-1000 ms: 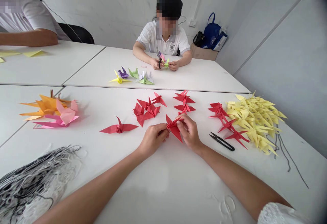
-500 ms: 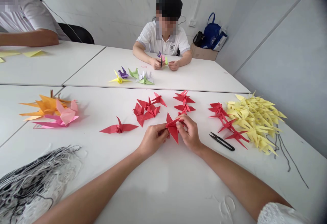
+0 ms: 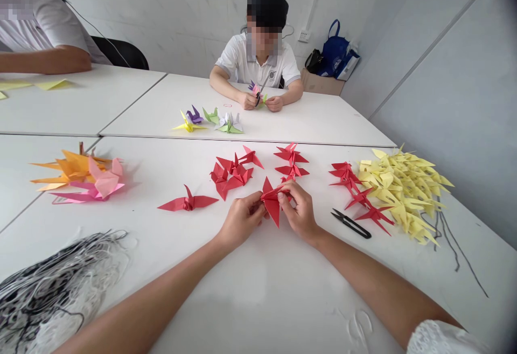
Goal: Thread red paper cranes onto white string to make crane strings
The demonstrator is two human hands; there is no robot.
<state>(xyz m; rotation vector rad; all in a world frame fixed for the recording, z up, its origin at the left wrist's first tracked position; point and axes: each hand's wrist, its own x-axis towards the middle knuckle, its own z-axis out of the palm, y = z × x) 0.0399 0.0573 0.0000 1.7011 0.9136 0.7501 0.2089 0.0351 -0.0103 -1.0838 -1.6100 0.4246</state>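
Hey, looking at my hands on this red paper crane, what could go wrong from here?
1. Your left hand and right hand both pinch the red crane; a hard tug might tear or crease its thin folds.
2. The black snips lie close to your right wrist; a sideways sweep could knock them or nick you.
3. The loose red cranes sit just behind your hands, so a forward push may flatten them.

A plain craft workroom or classroom is suggested by white tables [image 3: 258, 300] pushed together, bare white walls [image 3: 181, 14], a grey partition [image 3: 456, 90], bags [image 3: 337, 52] left by the wall, and sorted heaps of paper cranes [image 3: 404, 187] worked on by seated people [image 3: 242, 60].
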